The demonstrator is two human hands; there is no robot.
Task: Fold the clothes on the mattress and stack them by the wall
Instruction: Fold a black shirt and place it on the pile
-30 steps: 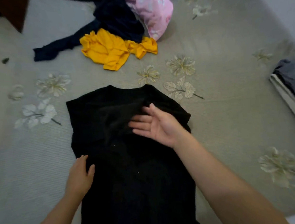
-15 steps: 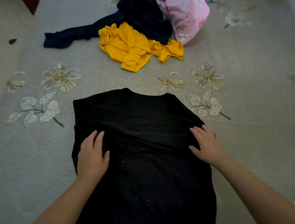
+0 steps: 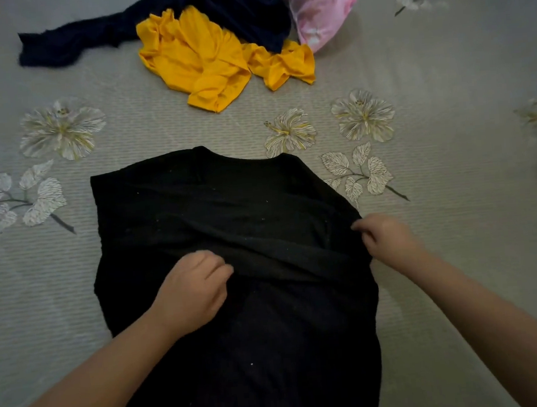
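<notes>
A grey mattress (image 3: 427, 72) printed with pale flowers and leaves filled the frame. A black garment (image 3: 229, 212) lay spread at lower centre. At top centre lay a crumpled yellow garment (image 3: 198, 58), touching a dark navy garment (image 3: 93, 37) stretching toward the upper left, and a pink floral item (image 3: 322, 3) at upper right.

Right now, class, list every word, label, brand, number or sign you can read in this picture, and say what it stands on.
None: no readable text anywhere in this view.
Black garment: plain, no print or tag visible.
Yellow garment: plain.
Pink cloth: faint pattern only, no lettering.
Mattress: flower and leaf prints only.
</notes>
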